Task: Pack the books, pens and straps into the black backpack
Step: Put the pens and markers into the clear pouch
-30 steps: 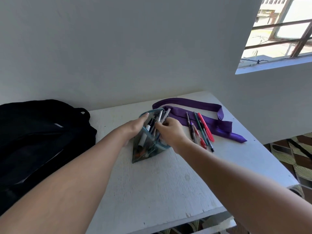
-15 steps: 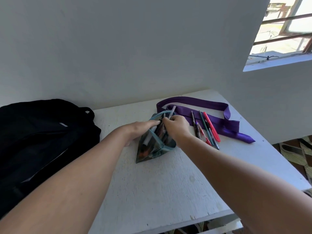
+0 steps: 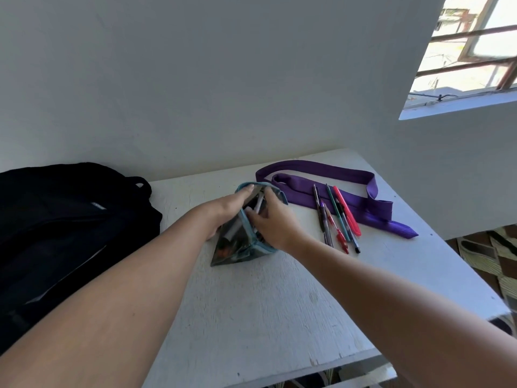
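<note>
A clear pencil pouch (image 3: 237, 247) with a light-blue zip rim stands on the white table (image 3: 265, 309), with several pens inside. My left hand (image 3: 226, 208) grips the pouch's left rim and holds its mouth open. My right hand (image 3: 272, 222) reaches into the mouth, its fingers curled round pens there. Several loose pens (image 3: 337, 219) lie in a row just right of the pouch, partly on a purple strap (image 3: 335, 175). The black backpack (image 3: 64, 228) lies at the table's left end. No books are in view.
A grey wall runs right behind the table. A barred window (image 3: 475, 51) is at the upper right. The table's right edge (image 3: 461, 264) drops to a patterned floor, and its front edge (image 3: 307, 368) is close to me.
My right hand has pushed the pens it held deeper into the pouch; they no longer stick out above the rim. My view has swung a little to the left.
</note>
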{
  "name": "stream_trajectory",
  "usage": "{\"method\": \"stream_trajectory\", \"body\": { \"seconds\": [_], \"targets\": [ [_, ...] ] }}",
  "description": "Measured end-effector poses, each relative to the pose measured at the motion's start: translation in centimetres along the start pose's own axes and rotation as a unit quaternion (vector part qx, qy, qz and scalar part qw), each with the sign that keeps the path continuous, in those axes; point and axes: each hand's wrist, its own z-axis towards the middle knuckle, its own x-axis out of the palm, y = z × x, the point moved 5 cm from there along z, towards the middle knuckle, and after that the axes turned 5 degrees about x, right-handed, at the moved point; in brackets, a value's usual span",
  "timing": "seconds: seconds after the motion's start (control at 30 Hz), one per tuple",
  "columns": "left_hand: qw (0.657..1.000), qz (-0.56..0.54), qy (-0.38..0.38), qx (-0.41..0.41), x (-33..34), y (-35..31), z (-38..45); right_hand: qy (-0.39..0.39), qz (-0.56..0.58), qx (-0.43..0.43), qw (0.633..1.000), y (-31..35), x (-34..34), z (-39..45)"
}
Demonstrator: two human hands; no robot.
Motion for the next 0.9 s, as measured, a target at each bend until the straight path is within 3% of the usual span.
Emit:
{"method": "stream_trajectory", "body": {
  "seconds": [0.1, 0.17, 0.33, 0.47, 0.57, 0.67, 0.73, 0.9],
  "targets": [
    [1.000, -0.006, -0.006, 0.004, 0.0, 0.3, 0.1, -0.092, 0.038, 0.054, 0.994, -2.1, -2.1, -0.4],
    [1.000, -0.011, -0.007, 0.004, 0.0, 0.4, 0.0, -0.116, -0.029, 0.106, 0.987, -4.0, -3.1, -0.7],
    [0.999, -0.029, 0.000, 0.014, 0.2, 0.4, -0.6, -0.043, -0.122, 0.162, 0.978, -5.0, -3.1, -0.1],
    [1.000, -0.023, 0.001, 0.010, 0.1, 1.0, -0.7, -0.050, -0.137, 0.158, 0.977, -5.1, -3.0, 0.3],
    [1.000, -0.005, 0.026, 0.008, 0.5, 1.5, -0.8, -0.062, 0.019, 0.178, 0.982, -4.6, -3.0, 0.1],
    [0.999, 0.003, -0.021, 0.035, -0.4, 1.1, -0.7, -0.140, 0.233, 0.145, 0.951, -2.8, -4.2, -0.6],
    [0.996, 0.028, -0.045, 0.066, -1.0, 0.3, -0.1, -0.160, 0.254, 0.132, 0.945, -2.2, -5.1, -0.4],
    [0.995, 0.070, -0.029, 0.071, 0.6, -0.3, 1.1, -0.100, 0.175, 0.176, 0.964, -3.4, -5.7, 0.0]
  ]
}}
